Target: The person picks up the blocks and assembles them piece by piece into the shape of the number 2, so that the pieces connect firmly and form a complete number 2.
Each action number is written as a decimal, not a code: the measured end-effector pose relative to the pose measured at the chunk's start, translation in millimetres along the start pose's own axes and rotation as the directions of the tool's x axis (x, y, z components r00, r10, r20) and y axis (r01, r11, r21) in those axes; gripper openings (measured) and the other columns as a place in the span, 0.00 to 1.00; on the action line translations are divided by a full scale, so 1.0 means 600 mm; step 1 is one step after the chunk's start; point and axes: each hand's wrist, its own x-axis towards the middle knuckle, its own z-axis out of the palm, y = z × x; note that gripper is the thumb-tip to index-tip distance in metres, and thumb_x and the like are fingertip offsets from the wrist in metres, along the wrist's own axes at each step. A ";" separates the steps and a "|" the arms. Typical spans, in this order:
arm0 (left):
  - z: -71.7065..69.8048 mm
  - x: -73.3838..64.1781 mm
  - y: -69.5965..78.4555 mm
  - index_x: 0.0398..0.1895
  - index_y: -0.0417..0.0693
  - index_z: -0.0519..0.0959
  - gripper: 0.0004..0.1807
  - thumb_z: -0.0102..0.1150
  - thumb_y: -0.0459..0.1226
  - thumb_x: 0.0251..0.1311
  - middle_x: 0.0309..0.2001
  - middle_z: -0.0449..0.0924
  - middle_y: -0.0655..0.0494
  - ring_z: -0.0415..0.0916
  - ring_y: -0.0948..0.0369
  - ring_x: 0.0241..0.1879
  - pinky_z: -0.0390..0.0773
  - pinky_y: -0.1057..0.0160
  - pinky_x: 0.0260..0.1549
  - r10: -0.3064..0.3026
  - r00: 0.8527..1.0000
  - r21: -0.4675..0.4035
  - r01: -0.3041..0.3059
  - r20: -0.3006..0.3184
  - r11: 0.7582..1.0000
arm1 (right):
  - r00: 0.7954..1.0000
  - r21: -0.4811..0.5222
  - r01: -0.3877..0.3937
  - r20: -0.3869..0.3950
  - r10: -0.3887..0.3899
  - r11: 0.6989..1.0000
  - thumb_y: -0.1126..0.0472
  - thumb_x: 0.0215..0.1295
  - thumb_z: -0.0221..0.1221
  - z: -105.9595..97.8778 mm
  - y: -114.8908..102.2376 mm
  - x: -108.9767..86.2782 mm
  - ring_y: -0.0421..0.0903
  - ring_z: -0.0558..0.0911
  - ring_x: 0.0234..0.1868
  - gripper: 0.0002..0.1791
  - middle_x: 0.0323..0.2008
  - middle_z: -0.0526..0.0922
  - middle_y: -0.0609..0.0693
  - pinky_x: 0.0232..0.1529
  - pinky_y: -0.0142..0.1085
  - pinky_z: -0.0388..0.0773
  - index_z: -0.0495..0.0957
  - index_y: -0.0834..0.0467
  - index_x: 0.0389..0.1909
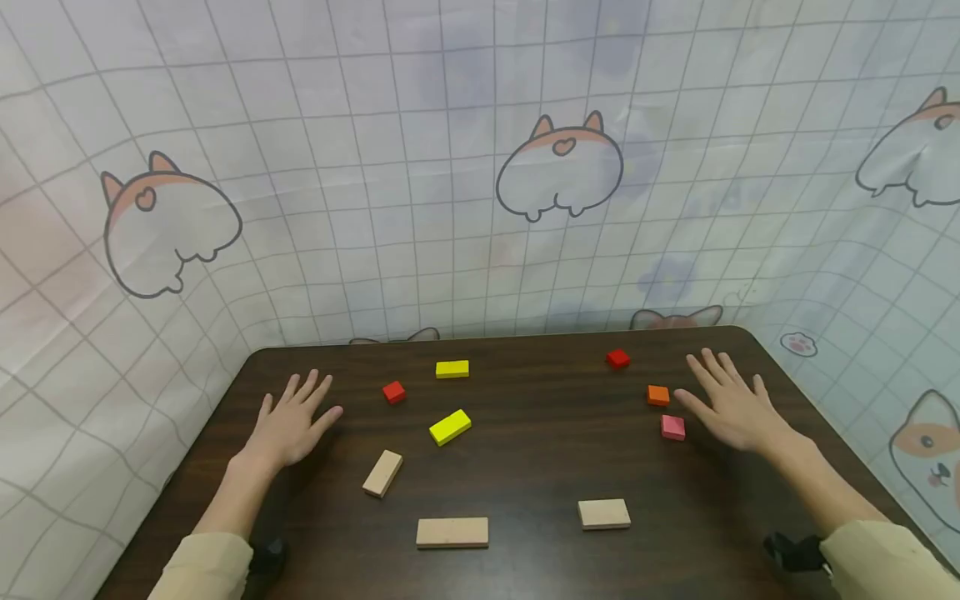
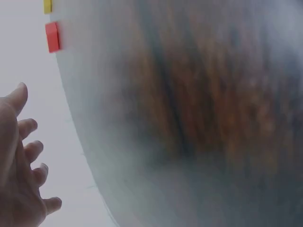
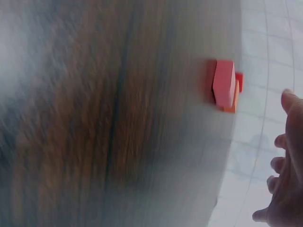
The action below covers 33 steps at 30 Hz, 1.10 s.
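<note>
On the left of the dark table, my left hand (image 1: 288, 427) is spread palm down with fingers straight, holding nothing. A red block (image 1: 393, 392) lies to its right; the left wrist view shows a red block (image 2: 52, 37) beyond the thumb. My right hand (image 1: 735, 407) is also spread and holds nothing. Just left of its thumb lie an orange block (image 1: 657, 396) and a pink block (image 1: 672, 427), with another red block (image 1: 618, 358) farther back. In the right wrist view the pink block (image 3: 224, 83) partly hides the orange one. Neither hand touches a block.
Two yellow blocks (image 1: 450, 427) (image 1: 452, 369) lie mid-table. Nearer the front are a slanted wooden block (image 1: 382, 473), a longer wooden block (image 1: 452, 532) and a third wooden block (image 1: 603, 514). A grid-patterned cloth (image 1: 450, 208) hangs behind and beside the table (image 1: 525, 467).
</note>
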 end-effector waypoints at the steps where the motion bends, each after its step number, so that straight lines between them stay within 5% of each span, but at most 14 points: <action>1: 0.000 0.000 0.005 0.82 0.41 0.52 0.41 0.43 0.58 0.79 0.80 0.43 0.35 0.35 0.34 0.78 0.34 0.23 0.67 0.009 1.000 0.001 -0.009 -0.008 1.000 | 1.000 0.010 0.012 -0.010 -0.012 1.000 0.38 0.81 0.44 0.000 -0.006 0.000 0.69 0.37 0.79 0.45 0.80 0.39 0.70 0.63 0.80 0.33 0.46 0.65 0.81; 7: 0.004 0.000 0.040 0.80 0.43 0.60 0.38 0.45 0.57 0.78 0.80 0.49 0.37 0.44 0.34 0.77 0.43 0.23 0.67 0.075 0.994 -0.006 -0.076 -0.084 0.997 | 0.988 0.018 0.101 -0.120 -0.098 0.995 0.47 0.80 0.52 0.004 -0.042 0.000 0.70 0.49 0.78 0.36 0.77 0.52 0.72 0.65 0.76 0.51 0.61 0.69 0.75; 15: 0.020 -0.004 0.087 0.73 0.43 0.72 0.32 0.52 0.55 0.76 0.74 0.64 0.35 0.61 0.35 0.70 0.56 0.25 0.63 0.160 0.967 -0.043 -0.171 -0.198 0.984 | 0.949 0.025 0.227 -0.229 -0.215 0.974 0.55 0.74 0.62 0.018 -0.087 -0.008 0.71 0.69 0.66 0.26 0.67 0.70 0.70 0.61 0.68 0.67 0.75 0.68 0.64; 18: 0.020 -0.009 0.110 0.70 0.43 0.74 0.31 0.55 0.53 0.74 0.71 0.67 0.36 0.64 0.36 0.69 0.58 0.26 0.61 0.181 0.961 -0.064 -0.198 -0.209 0.978 | 0.941 0.046 0.257 -0.241 -0.239 0.965 0.57 0.74 0.63 0.028 -0.100 -0.015 0.67 0.75 0.62 0.23 0.65 0.74 0.66 0.58 0.62 0.75 0.77 0.66 0.63; 21: 0.022 -0.014 0.132 0.69 0.44 0.76 0.30 0.59 0.52 0.73 0.70 0.70 0.39 0.66 0.38 0.68 0.60 0.27 0.61 0.207 0.956 -0.083 -0.228 -0.208 0.970 | 0.930 0.074 0.296 -0.251 -0.269 0.952 0.57 0.73 0.64 0.038 -0.111 -0.022 0.56 0.82 0.48 0.22 0.62 0.77 0.63 0.48 0.53 0.82 0.78 0.63 0.62; 25: 0.027 -0.021 0.160 0.66 0.45 0.79 0.28 0.61 0.52 0.71 0.67 0.74 0.43 0.69 0.41 0.66 0.63 0.30 0.60 0.262 0.940 -0.106 -0.290 -0.220 0.951 | 0.907 0.087 0.364 -0.258 -0.332 0.927 0.58 0.72 0.65 0.047 -0.127 -0.025 0.42 0.80 0.33 0.20 0.58 0.80 0.58 0.38 0.42 0.81 0.79 0.61 0.60; 27: 0.030 -0.025 0.174 0.64 0.47 0.80 0.27 0.63 0.52 0.70 0.65 0.76 0.45 0.71 0.43 0.64 0.64 0.32 0.60 0.285 0.932 -0.120 -0.316 -0.224 0.941 | 0.898 0.093 0.396 -0.248 -0.364 0.914 0.59 0.72 0.65 0.051 -0.135 -0.026 0.42 0.83 0.35 0.19 0.56 0.81 0.55 0.39 0.42 0.82 0.79 0.61 0.59; 30: 0.034 -0.033 0.198 0.62 0.48 0.81 0.25 0.67 0.50 0.67 0.61 0.78 0.49 0.75 0.46 0.60 0.67 0.35 0.59 0.314 0.926 -0.145 -0.347 -0.211 0.926 | 0.887 0.104 0.435 -0.223 -0.405 0.895 0.58 0.71 0.66 0.060 -0.143 -0.030 0.52 0.84 0.53 0.18 0.54 0.83 0.51 0.50 0.50 0.82 0.80 0.59 0.58; 33: 0.038 -0.041 0.219 0.61 0.48 0.82 0.25 0.68 0.50 0.66 0.60 0.79 0.51 0.77 0.48 0.57 0.69 0.38 0.57 0.349 0.919 -0.164 -0.379 -0.185 0.911 | 0.884 0.144 0.457 -0.188 -0.429 0.878 0.57 0.71 0.66 0.067 -0.151 -0.036 0.48 0.84 0.50 0.18 0.51 0.84 0.48 0.49 0.47 0.83 0.81 0.57 0.58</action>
